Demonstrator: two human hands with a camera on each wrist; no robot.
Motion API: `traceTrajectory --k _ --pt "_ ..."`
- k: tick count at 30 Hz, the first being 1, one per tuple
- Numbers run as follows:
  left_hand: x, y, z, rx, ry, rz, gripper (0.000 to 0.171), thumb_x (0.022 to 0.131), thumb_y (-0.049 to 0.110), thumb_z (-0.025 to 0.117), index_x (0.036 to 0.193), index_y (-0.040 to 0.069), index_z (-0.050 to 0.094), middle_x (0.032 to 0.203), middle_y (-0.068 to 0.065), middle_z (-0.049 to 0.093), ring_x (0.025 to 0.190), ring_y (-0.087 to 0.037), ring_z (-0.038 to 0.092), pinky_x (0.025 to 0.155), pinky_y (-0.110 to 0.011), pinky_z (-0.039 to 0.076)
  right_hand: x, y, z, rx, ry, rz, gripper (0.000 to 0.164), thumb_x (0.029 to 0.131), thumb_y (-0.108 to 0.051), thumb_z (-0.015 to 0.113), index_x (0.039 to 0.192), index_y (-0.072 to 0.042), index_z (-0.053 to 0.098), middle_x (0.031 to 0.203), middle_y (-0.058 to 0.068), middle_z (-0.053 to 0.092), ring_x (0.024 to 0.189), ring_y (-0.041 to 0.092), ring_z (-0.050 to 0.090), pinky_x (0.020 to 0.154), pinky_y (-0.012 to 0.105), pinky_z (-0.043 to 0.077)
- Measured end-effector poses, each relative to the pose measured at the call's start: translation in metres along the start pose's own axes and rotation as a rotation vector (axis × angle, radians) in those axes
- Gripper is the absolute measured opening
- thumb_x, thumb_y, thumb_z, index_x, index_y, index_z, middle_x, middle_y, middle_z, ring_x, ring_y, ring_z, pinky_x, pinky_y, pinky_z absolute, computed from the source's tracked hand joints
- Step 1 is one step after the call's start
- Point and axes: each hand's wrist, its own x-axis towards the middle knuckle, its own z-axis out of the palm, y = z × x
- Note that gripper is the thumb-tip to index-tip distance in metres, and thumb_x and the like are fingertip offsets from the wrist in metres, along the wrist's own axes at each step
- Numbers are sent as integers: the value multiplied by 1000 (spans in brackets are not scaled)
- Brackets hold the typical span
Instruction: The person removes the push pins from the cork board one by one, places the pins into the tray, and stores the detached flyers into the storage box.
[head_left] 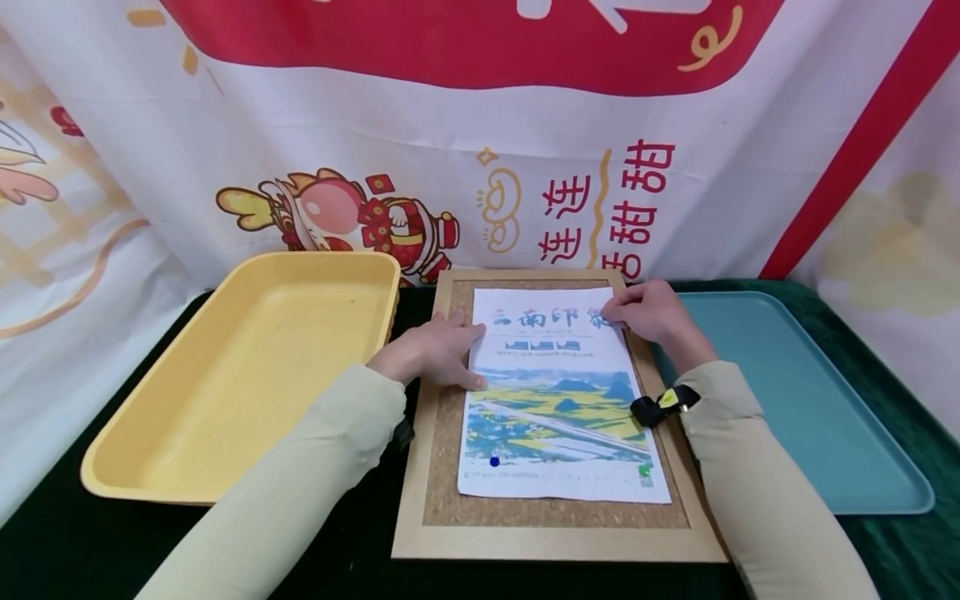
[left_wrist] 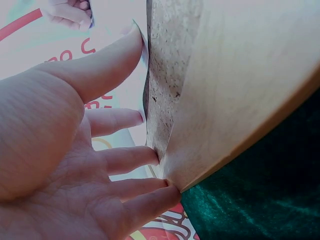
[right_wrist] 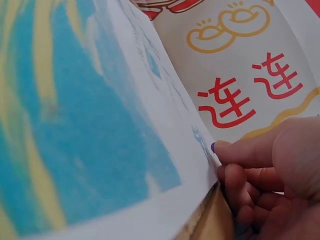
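A printed poster (head_left: pixel 555 417) with a landscape picture lies on a cork board (head_left: pixel 562 512) in a wooden frame. A blue pushpin (head_left: pixel 494 461) sits at its lower left and a green pushpin (head_left: pixel 644 471) at its lower right. My left hand (head_left: pixel 438 350) is spread over the left side, thumb and forefinger at the paper's edge, other fingertips by the wooden rim (left_wrist: pixel 235 95). At the upper right corner, my right hand (head_left: pixel 652 317) pinches a small purple pushpin (right_wrist: pixel 213 146) against the paper; most of the pin is hidden by the thumb.
To the left stands a deep yellow tray (head_left: pixel 247 375), and a blue tray (head_left: pixel 810 400) lies on the right, partly behind the right arm. Dark green cloth (head_left: pixel 337 550) covers the table. A printed white and red banner (head_left: pixel 420 125) hangs right behind the board.
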Motion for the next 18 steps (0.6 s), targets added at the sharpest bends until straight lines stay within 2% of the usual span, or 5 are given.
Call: traceTrajectory --k 4,8,18 --pt "-1 0 0 -2 0 -7 91 100 48 71 171 17 23 180 -15 9 166 -45 5 133 -62 17 -1 -1 -4 31 -25 7 29 106 -27 66 125 -6 73 129 17 61 114 31 52 90 37 47" --pt "0 0 0 1 -1 -10 91 100 49 71 171 18 23 180 -15 9 167 -44 5 133 -62 17 -1 -1 -6 55 -26 10 31 107 -28 65 126 -4 71 127 18 63 111 30 53 86 35 49" --pt "-2 1 0 7 3 -12 90 101 48 70 171 18 24 180 -15 10 167 -43 6 133 -61 17 -2 2 -10 120 53 2 30 105 -25 68 126 -3 71 122 19 70 103 29 66 84 31 57"
